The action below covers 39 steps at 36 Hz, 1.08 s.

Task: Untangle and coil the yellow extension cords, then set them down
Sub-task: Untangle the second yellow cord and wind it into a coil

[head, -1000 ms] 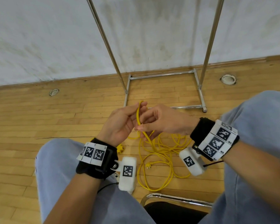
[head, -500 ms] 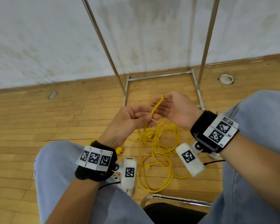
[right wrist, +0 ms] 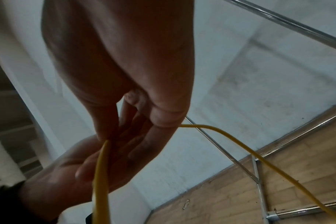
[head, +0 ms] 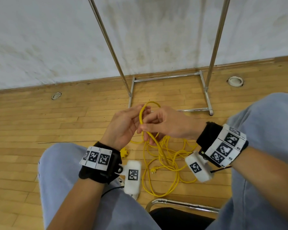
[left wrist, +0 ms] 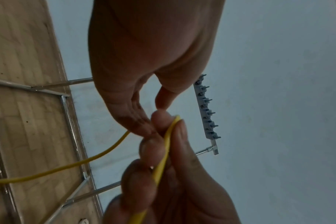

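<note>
A thin yellow extension cord [head: 149,102] arches in a small loop between my two hands, above my knees. My right hand [head: 144,130] pinches the cord where the loop starts, thumb against fingers, and a strand drops from there to the floor. My left hand [head: 139,113] meets it from the left, its fingertips and thumb closed on the loop's left side. In the left wrist view the cord [left wrist: 166,145] runs between the right hand's fingers. In the right wrist view a strand [right wrist: 230,141] leaves the hand toward the floor. The rest of the cord lies in a loose tangle [head: 165,163] with its plug [head: 154,170].
A chrome garment rack [head: 204,90] stands on the wooden floor against the white wall. A yellow socket end [head: 124,152] lies by my left knee. My legs frame the tangle, and the chair's metal edge [head: 181,204] lies below it. Round floor fittings [head: 235,81] sit near the wall.
My hands parted with the right palm turned up, then came together again. The right hand now pinches the cord and a small loop stands above both hands.
</note>
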### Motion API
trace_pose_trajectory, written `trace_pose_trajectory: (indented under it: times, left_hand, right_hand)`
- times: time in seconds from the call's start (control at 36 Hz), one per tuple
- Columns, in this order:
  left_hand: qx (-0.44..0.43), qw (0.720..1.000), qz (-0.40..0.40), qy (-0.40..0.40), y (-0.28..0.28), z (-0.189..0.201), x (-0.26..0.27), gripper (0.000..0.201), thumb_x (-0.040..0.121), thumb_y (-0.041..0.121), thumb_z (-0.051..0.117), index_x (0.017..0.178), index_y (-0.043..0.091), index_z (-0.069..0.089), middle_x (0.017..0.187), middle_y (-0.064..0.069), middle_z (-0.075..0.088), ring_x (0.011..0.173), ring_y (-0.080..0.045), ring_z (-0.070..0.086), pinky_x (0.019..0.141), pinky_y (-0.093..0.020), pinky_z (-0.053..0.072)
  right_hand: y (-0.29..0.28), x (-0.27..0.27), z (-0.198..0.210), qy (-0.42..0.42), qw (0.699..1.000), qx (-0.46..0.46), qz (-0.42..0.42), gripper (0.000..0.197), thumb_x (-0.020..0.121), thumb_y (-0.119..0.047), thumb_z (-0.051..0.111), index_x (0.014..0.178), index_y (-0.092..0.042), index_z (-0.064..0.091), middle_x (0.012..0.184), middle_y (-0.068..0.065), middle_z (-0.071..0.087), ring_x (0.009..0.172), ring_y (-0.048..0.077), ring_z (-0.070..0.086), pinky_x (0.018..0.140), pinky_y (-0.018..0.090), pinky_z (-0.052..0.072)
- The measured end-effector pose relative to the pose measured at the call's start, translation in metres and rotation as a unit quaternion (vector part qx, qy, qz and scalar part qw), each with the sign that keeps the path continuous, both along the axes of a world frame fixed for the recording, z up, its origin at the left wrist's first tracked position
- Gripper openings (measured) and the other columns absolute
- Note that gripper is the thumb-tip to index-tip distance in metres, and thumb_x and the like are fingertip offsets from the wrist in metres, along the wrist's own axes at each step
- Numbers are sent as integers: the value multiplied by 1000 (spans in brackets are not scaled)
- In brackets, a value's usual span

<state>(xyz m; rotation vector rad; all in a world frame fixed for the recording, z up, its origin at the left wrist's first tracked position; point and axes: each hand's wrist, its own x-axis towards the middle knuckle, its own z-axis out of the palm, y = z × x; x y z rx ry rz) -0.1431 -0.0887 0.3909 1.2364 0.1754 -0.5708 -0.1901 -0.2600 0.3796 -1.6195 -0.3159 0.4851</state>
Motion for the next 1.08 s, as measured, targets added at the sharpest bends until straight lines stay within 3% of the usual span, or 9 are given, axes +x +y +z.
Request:
trace_pose_trajectory:
  times: [0.08,0.19,0.39,0.56,0.67,0.83,0.97,1.03,1.08]
  left_hand:
    - [-44,999,8,12,-1,0,-1,35,97,5,56,129,-10,58,82,-5,72,61,-10,67,49,-20,51]
    - [-118,992,13,52,0,0,4,59,88,19,63,140,-6,51,91,-4,74,74,-9,69,72,-24,61]
    - [-115,992,-33,-47,-2,1,1,41,87,5,60,128,-2,62,97,-3,72,72,-7,68,70,-17,57]
    - [1,983,-126,-133,-1,0,-9,31,80,1,75,110,9,74,91,-10,75,69,-19,69,69,-27,59]
    - [134,967,-173,-133,-4,-7,-12,28,85,-5,72,110,8,73,95,-15,75,76,-26,73,78,-37,60]
    - [178,958,-199,-101,-4,-10,-10,25,87,-5,73,110,2,69,96,-14,76,83,-26,75,80,-34,62]
    - [95,984,-147,-23,-6,-7,-5,27,107,19,49,116,3,69,115,-17,74,107,-33,72,93,-38,60]
    - [50,994,-94,18,-7,-4,-2,35,110,24,41,111,1,68,105,-16,76,106,-34,72,90,-37,61]
    - [34,995,-75,52,-7,-3,0,44,111,31,37,96,4,69,81,-10,74,82,-24,74,77,-33,63]
  right_hand:
    - [-2,2,-1,6,1000,-3,-4,22,103,-20,63,105,0,74,94,18,76,76,26,73,68,32,59]
    - [-5,6,-2,29,999,-3,-24,21,97,-16,70,106,2,74,94,18,77,75,22,73,67,29,59]
    - [-11,16,-5,135,984,44,-105,24,94,-8,73,117,-4,68,102,17,78,89,20,74,82,31,58]
    - [-18,27,2,234,879,286,-302,22,101,-2,45,105,6,65,86,18,76,74,27,75,69,33,64]
    - [-22,27,0,238,844,306,-371,21,98,3,41,93,6,61,88,25,74,79,32,73,68,34,65]
    - [-20,25,1,227,849,325,-350,32,101,-7,40,118,10,62,90,21,75,76,27,76,64,32,62]
    - [-18,21,3,144,913,252,-285,24,106,-14,53,116,4,65,92,14,75,85,24,74,76,32,63]
    - [-15,17,3,107,943,204,-239,23,106,-14,55,114,4,66,91,12,74,85,23,73,77,34,62]
    - [-11,12,4,79,969,161,-173,23,105,-15,57,112,4,67,92,13,75,83,23,73,77,34,61]
